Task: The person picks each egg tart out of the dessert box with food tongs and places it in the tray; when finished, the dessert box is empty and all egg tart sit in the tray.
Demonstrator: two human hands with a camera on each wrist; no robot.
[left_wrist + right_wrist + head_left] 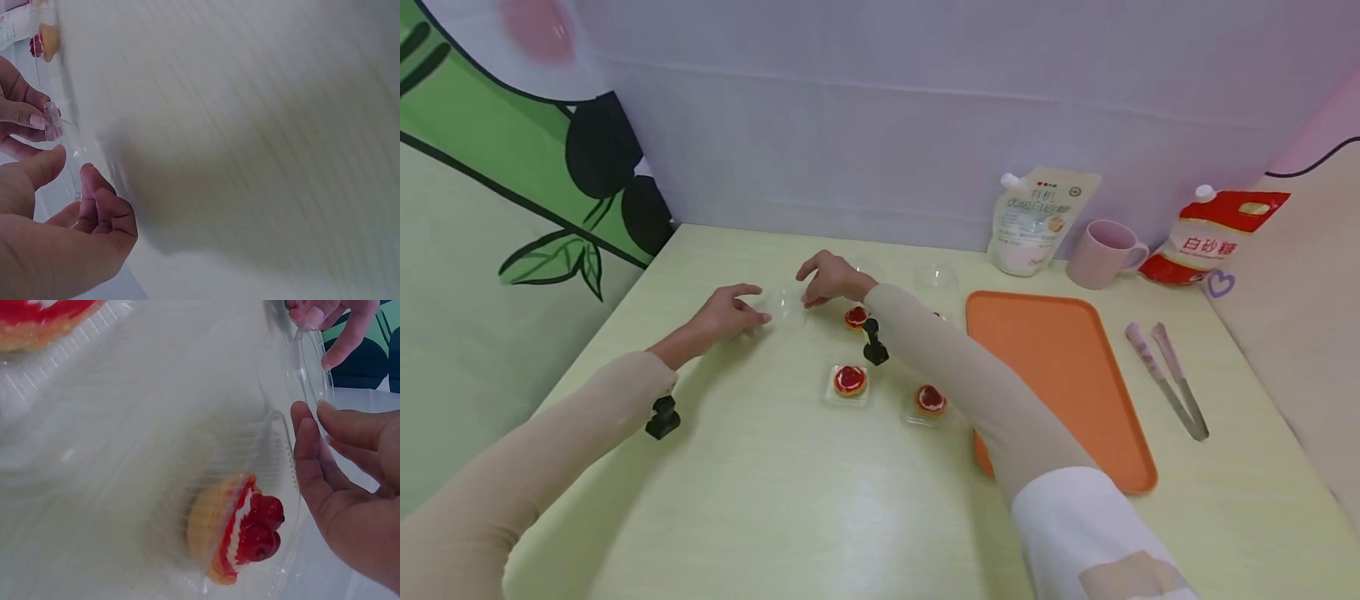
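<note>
A clear plastic lid shows between both hands at the back left of the table. My right hand pinches one side of it with thumb and fingertips, seen close in the right wrist view. On the opposite side, my left hand holds the lid's edge between thumb and fingers. Beside the right hand sits a red-topped fruit tart in a clear ridged plastic tray. Two more tarts, a nearer one and one farther right, sit on clear trays. Another tart is mostly hidden behind the right sleeve.
Other clear lids stand at the back. An orange tray lies right of the right forearm, with metal tongs beyond it. A white pouch, pink mug and red pouch line the back right.
</note>
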